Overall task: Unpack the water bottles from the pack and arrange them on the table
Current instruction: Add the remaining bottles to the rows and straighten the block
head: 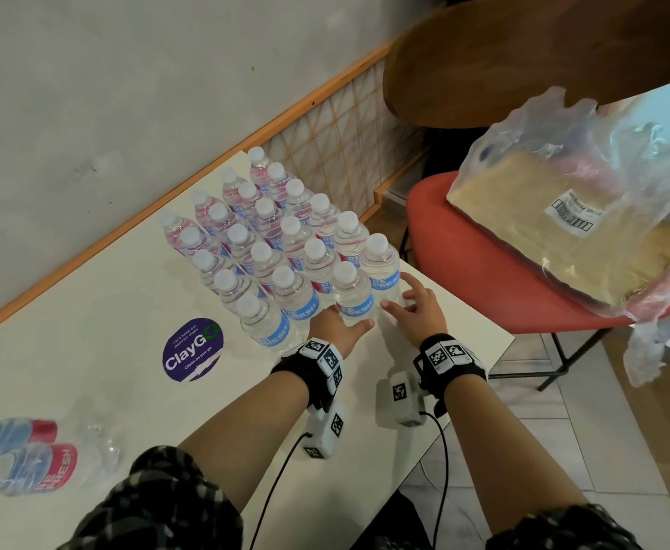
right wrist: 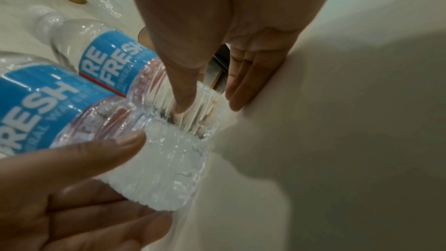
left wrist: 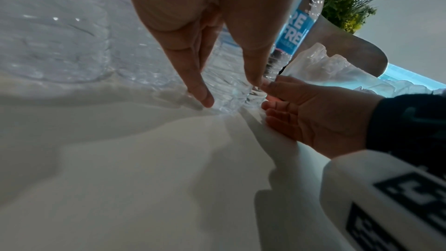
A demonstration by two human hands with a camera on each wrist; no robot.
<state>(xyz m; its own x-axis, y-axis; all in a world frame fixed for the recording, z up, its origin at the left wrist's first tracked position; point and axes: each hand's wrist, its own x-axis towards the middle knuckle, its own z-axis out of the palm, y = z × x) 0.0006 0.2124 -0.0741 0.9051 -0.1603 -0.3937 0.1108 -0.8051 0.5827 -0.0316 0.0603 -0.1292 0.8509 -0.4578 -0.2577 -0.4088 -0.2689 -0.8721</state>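
Several clear water bottles (head: 281, 240) with white caps stand in rows on the white table (head: 87, 311). My left hand (head: 345, 325) straddles the base of the front bottle (head: 351, 295), with straight thumb and fingers on either side of it (left wrist: 226, 75). My right hand (head: 408, 303) lies with flat fingers on the table, its thumb against the base of the neighbouring corner bottle (head: 383, 267). In the right wrist view my thumb (right wrist: 183, 102) touches that bottle (right wrist: 108, 60). The torn plastic pack (head: 563, 216) with its cardboard tray sits on a chair.
Two red-labelled bottles (head: 27, 458) lie at the table's near left, beside a purple round sticker (head: 192, 349). The red chair (head: 464, 271) stands right of the table edge. A wooden round top (head: 524, 53) hangs over the far right. A wall runs behind the table.
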